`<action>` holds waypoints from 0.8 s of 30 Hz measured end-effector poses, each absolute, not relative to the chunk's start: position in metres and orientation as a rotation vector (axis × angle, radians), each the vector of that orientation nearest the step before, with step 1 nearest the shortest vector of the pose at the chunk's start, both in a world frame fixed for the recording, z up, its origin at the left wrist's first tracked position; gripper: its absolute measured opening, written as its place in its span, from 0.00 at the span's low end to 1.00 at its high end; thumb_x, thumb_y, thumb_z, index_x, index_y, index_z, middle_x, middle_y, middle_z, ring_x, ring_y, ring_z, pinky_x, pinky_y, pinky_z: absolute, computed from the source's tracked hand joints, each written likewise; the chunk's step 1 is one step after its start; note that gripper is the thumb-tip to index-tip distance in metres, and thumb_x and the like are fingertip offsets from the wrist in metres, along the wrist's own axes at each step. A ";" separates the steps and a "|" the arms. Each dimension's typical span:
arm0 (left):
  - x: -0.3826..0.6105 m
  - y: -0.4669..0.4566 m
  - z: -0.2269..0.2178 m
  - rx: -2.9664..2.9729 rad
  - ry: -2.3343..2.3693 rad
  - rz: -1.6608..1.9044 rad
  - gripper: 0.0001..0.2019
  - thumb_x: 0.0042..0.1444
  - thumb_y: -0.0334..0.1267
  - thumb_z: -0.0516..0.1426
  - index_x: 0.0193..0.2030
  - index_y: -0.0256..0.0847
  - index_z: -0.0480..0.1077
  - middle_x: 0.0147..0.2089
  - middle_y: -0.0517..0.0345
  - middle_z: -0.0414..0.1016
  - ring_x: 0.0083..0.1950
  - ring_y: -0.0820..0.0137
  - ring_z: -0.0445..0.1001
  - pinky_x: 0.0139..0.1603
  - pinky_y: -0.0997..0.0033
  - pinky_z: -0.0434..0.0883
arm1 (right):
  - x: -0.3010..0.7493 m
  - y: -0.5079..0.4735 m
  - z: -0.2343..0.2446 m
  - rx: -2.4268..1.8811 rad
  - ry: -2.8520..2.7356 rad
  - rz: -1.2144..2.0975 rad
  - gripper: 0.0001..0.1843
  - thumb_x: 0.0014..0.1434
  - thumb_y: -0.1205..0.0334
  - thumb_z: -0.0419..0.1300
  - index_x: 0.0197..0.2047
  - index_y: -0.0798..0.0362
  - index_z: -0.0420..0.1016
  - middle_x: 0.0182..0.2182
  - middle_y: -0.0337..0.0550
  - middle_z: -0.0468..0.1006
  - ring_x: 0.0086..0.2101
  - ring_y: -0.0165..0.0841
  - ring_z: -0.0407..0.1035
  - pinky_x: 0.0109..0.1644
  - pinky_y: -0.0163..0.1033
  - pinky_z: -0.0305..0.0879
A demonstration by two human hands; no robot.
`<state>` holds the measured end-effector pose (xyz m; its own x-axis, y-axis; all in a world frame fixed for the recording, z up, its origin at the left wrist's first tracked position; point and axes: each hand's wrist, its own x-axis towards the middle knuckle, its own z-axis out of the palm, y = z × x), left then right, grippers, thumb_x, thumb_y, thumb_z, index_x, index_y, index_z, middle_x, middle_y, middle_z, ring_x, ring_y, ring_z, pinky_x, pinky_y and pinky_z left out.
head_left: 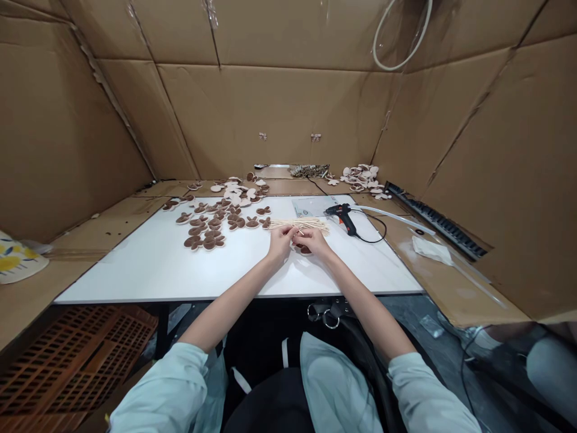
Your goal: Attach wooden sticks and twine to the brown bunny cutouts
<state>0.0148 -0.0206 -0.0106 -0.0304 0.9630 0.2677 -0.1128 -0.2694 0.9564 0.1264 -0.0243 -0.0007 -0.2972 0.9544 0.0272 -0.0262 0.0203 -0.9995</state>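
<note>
My left hand (282, 242) and my right hand (313, 240) meet over the middle of the white tabletop (148, 264). Their fingertips are pinched close together around something small and pale that I cannot make out. Just beyond them lies a bundle of thin pale sticks (318, 225), partly covered by my fingers. A brown piece with a pale edge (305, 249) shows under my right hand, mostly hidden. To the left, several brown bunny-head-shaped pieces (214, 240) with pale rims are scattered, some overlapping.
A black glue gun (345, 218) with its cable lies right of the sticks, partly over a clear plastic sheet (311, 206). More pieces are heaped at the back right (360, 175). Cardboard walls (279, 102) surround the table. An orange crate (67, 361) stands low on the left.
</note>
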 end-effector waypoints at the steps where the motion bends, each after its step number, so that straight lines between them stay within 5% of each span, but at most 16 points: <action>1: 0.015 -0.021 -0.010 1.299 0.986 1.472 0.11 0.42 0.41 0.58 0.17 0.35 0.67 0.19 0.60 0.67 0.23 0.75 0.62 0.27 0.74 0.60 | 0.127 -0.024 -0.001 -1.013 -1.429 1.414 0.14 0.36 0.57 0.62 0.15 0.55 0.61 0.11 0.31 0.59 0.13 0.20 0.51 0.16 0.30 0.45; 8: 0.015 -0.020 -0.008 1.265 0.992 1.463 0.10 0.41 0.40 0.58 0.18 0.35 0.67 0.18 0.60 0.67 0.23 0.75 0.62 0.28 0.73 0.60 | 0.125 -0.021 -0.006 -0.997 -1.456 1.388 0.16 0.37 0.53 0.63 0.15 0.55 0.62 0.11 0.31 0.59 0.13 0.20 0.52 0.17 0.30 0.46; 13: 0.013 -0.019 -0.005 1.344 1.049 1.483 0.10 0.43 0.41 0.57 0.20 0.36 0.67 0.21 0.60 0.68 0.27 0.73 0.63 0.32 0.72 0.60 | 0.132 -0.020 -0.009 -1.075 -1.566 1.234 0.15 0.40 0.51 0.61 0.22 0.54 0.67 0.17 0.36 0.66 0.18 0.26 0.60 0.21 0.33 0.56; 18: 0.007 -0.024 -0.004 1.651 1.205 1.495 0.11 0.51 0.41 0.52 0.24 0.38 0.67 0.26 0.57 0.68 0.32 0.70 0.65 0.35 0.71 0.62 | 0.162 -0.012 -0.004 -1.609 -1.399 0.347 0.06 0.44 0.61 0.58 0.27 0.53 0.68 0.29 0.47 0.73 0.36 0.40 0.66 0.41 0.43 0.60; 21: 0.005 -0.031 -0.006 2.157 1.214 1.311 0.10 0.55 0.37 0.48 0.30 0.39 0.68 0.34 0.53 0.70 0.38 0.68 0.67 0.41 0.68 0.63 | 0.182 0.000 -0.002 -1.864 -1.109 -0.073 0.21 0.43 0.63 0.59 0.43 0.59 0.65 0.44 0.60 0.68 0.47 0.48 0.59 0.46 0.49 0.55; 24: 0.010 -0.043 -0.010 2.614 1.117 1.022 0.12 0.58 0.33 0.43 0.37 0.38 0.66 0.41 0.49 0.69 0.40 0.69 0.68 0.42 0.68 0.65 | 0.196 0.015 -0.004 -1.919 -1.190 -0.073 0.26 0.44 0.62 0.60 0.47 0.61 0.62 0.47 0.63 0.66 0.48 0.50 0.58 0.47 0.50 0.53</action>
<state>0.0102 -0.0428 -0.0098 0.4994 0.6784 0.5389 0.5969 -0.7202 0.3536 0.1963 0.0147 -0.0036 0.5449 0.7066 0.4514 0.7564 -0.1820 -0.6283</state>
